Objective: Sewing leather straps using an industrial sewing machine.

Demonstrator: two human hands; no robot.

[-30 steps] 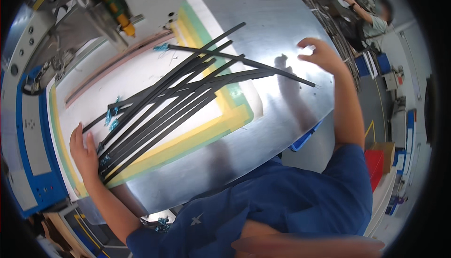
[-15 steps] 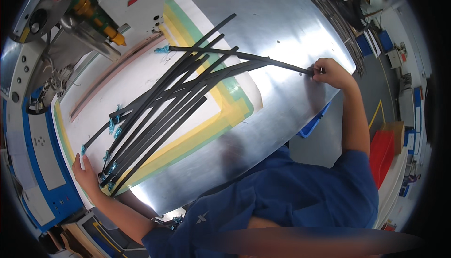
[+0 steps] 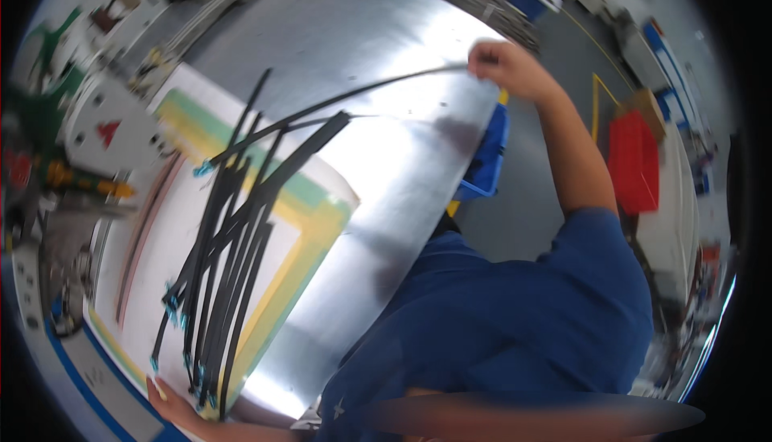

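My right hand (image 3: 503, 70) is closed on the end of a long black strip (image 3: 346, 94), lifted at the right edge of the metal tabletop. That strip bows back to the left, and its other end carries a small crinkled blue wrapping (image 3: 203, 168). More black strips (image 3: 215, 281) lie in a loose, crossing pile on a white sheet edged with yellow and green tape (image 3: 301, 249). Most of their near ends have the same blue wrapping. Beside those ends, at the sheet's lower left corner, rests my left hand (image 3: 170, 403), slightly blurred, fingers apart and holding nothing.
A sewing-type machine head (image 3: 121, 124) stands over the sheet's left side. The shiny metal tabletop (image 3: 378, 176) stretches right, with a blue bin (image 3: 489, 148) below its edge. Further right are a red bin (image 3: 631, 164) and a cardboard box (image 3: 646, 110).
The whole view has turned, so the table and machine sit further left and lower. The strip in my right hand has gone from nearly straight to bowed. My left hand remains by the wrapped ends.
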